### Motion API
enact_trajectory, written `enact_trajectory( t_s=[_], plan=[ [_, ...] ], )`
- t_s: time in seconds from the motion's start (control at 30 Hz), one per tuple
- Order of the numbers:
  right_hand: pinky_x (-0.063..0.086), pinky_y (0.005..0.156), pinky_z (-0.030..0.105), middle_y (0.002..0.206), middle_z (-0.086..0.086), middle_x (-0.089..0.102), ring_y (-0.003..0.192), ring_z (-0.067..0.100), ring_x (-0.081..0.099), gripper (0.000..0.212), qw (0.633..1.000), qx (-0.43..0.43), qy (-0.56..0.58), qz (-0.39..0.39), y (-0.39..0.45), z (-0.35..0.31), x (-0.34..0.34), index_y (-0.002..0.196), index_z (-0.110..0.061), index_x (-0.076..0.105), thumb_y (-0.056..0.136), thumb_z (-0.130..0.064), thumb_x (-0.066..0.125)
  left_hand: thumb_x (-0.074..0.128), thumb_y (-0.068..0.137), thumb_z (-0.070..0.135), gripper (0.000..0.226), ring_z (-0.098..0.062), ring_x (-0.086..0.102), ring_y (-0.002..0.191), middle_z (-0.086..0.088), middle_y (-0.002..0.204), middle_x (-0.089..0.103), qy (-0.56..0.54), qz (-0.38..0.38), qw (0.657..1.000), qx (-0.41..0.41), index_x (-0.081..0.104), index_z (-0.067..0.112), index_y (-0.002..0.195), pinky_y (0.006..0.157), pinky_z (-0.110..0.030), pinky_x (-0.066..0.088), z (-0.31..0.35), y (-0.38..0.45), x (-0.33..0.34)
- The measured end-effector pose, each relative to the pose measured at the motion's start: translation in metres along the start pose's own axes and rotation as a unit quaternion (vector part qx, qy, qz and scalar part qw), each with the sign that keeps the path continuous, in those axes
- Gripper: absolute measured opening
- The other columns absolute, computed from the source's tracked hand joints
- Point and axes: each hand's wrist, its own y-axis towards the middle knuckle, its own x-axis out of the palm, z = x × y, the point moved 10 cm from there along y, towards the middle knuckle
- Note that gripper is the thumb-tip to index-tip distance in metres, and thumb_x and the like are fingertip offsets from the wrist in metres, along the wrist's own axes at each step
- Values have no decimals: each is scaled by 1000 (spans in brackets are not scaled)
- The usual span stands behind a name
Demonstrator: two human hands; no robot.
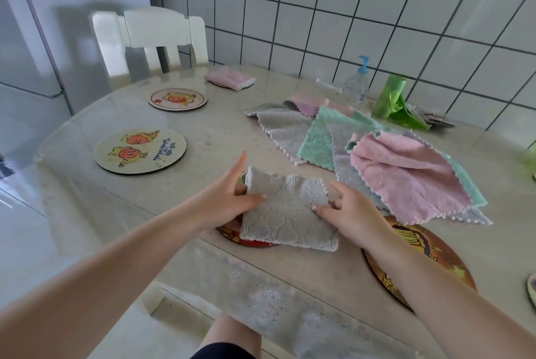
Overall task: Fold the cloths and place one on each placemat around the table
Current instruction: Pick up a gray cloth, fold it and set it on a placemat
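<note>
Left grip (229,196) pinching grey cloth (287,213), right grip (345,210) opposite

Both forearms are bare with no sleeves, each hand (229,196) (351,213) is ringless, and dark shorts (223,353) show below.

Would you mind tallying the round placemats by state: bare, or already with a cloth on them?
Bare: 3, the two pale cartoon mats and the dark mat.
With a cloth: 2, the red mat under the grey cloth and the far mat under the pink cloth.
Total: 5. A rim at the right edge is too cropped to count.
</note>
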Motion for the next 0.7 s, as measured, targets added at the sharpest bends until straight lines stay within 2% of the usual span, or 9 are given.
enact_trajectory(
  t_s=[0.07, 0.17, 0.23, 0.27, 0.33, 0.43, 0.53, 0.63, 0.7],
  plan=[
    [37, 58, 22, 71, -11, 50, 63, 3, 51, 77, 1000, 8, -4, -13, 3, 3, 3, 147, -26, 20, 84, -39, 62, 60, 88, 24, 75, -5, 65, 98, 15, 112, 64, -5, -26, 1000, 3, 14, 35, 146, 84, -25, 54, 1, -1, 4],
    [34, 46, 20, 56, -8, 52, 44, 1, 46, 69, 999, -9, -21, -33, 4, -1, 8, 145, -35, 23, 87, -34, 60, 61, 87, 21, 55, -10, 64, 99, 10, 115, 61, 27, -41, 999, -18, 41, 22, 139, 84, -35, 56, -4, 1, 4],
    [52, 66, 25, 93, -1, 71, 79, 10, 67, 57, 999, -12, -16, -39, 4, -3, 8, 140, -36, 36, 87, -33, 59, 63, 87, 21, 54, -13, 64, 103, 5, 122, 60, 51, -39, 998, -18, 44, 21, 137, 87, -37, 54, -7, 2, 3],
    [52, 77, 27, 117, 1, 66, 99, 17, 66, 52, 999, -7, -17, -41, 5, -2, 8, 137, -35, 41, 88, -33, 58, 64, 86, 22, 55, -14, 62, 106, 4, 125, 59, 70, -34, 997, -12, 44, 20, 137, 92, -38, 51, -6, 3, 2],
    [47, 82, 25, 136, 1, 53, 108, 20, 62, 48, 999, -3, -25, -45, 6, -1, 9, 134, -33, 46, 88, -34, 57, 65, 85, 21, 51, -14, 62, 107, 2, 124, 60, 65, -20, 998, -8, 48, 21, 133, 93, -37, 51, -6, 6, 0],
    [47, 80, 26, 137, 2, 52, 105, 24, 64, 46, 999, 5, -33, -41, 7, -2, 8, 133, -30, 49, 88, -33, 57, 61, 87, 12, 31, -14, 68, 91, 0, 109, 66, -11, -30, 999, -12, 55, 28, 114, 73, -31, 58, -4, 8, 6],
    [44, 78, 22, 136, 4, 53, 107, 19, 63, 45, 999, 10, -23, -39, 7, -2, 6, 132, -30, 50, 88, -34, 57, 62, 87, 15, 42, -15, 66, 96, -3, 114, 64, -15, -21, 1000, -7, 51, 28, 126, 76, -30, 57, -6, 10, 2],
    [46, 88, 26, 134, 4, 54, 107, 12, 59, 49, 998, 14, -3, -54, -1, -5, 3, 135, -31, 45, 88, -38, 57, 60, 89, 27, 28, -8, 60, 98, 4, 116, 59, 81, 62, 994, 36, 58, 35, 115, 87, -23, 49, 2, 6, -22],
    [45, 94, 30, 134, 1, 53, 112, 12, 55, 56, 996, 2, -72, -47, -8, -10, -5, 140, -33, 36, 88, -46, 53, 57, 89, 35, 26, -4, 57, 96, 10, 115, 52, 192, 133, 968, 91, 59, 36, 115, 85, -20, 46, 17, -4, -36]
  ],
)
